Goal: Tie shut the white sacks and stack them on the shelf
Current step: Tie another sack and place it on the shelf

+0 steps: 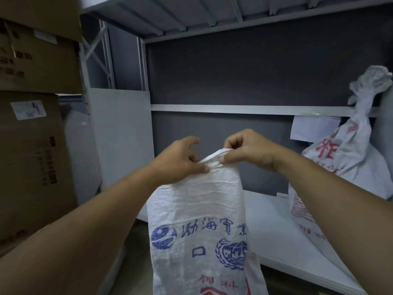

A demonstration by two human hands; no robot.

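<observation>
the left hand point(180, 160) and right hand point(246, 150) each pinch the bunched top of the white sack point(200, 220), held up in front of the shelf point(276, 231). another sack point(348, 158), tied, sits there. a loose pinch could let the top slip open.

Storeroom or small warehouse. Grey metal shelving point(255, 108) fills the view from twelve to three o'clock. Its ribbed upper deck point(170, 13) is overhead and a white shelf board point(276, 231) lies at four o'clock, against a dark grey wall point(234, 71). Stacked brown cardboard boxes point(36, 60), one bearing a shipping label point(28, 109), stand at nine o'clock. A tied white sack point(348, 158) sits on the shelf board at three o'clock. A printed white sack point(197, 209) is at six o'clock.
</observation>
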